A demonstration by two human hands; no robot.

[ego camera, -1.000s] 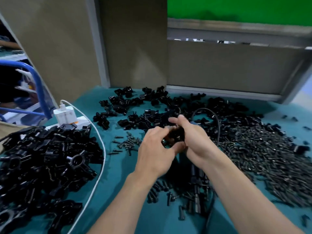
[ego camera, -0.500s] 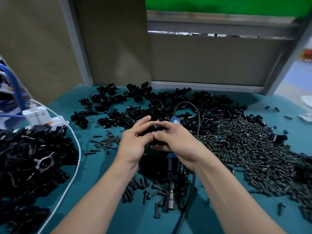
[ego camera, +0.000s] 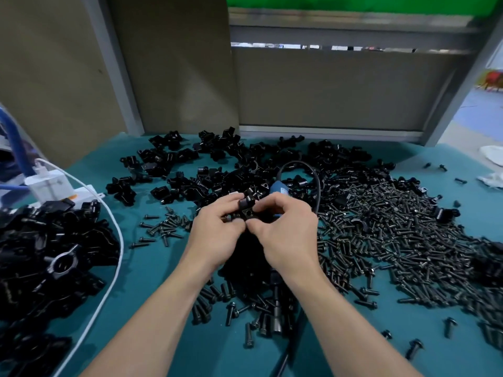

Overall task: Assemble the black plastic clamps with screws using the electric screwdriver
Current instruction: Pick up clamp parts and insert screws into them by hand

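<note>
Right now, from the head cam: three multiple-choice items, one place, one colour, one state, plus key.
1. The big screw pile lies: A) on the right half of the table B) on its left edge C) on the back shelf.
2. The table cover is: A) red B) teal C) white.
3. Left hand and right hand: A) both empty B) pressed flat on the table C) both pinching one black clamp.
Key: 1 A, screws heap at right; 2 B, bare patches show teal; 3 C, fingers of both close on the clamp.
</note>
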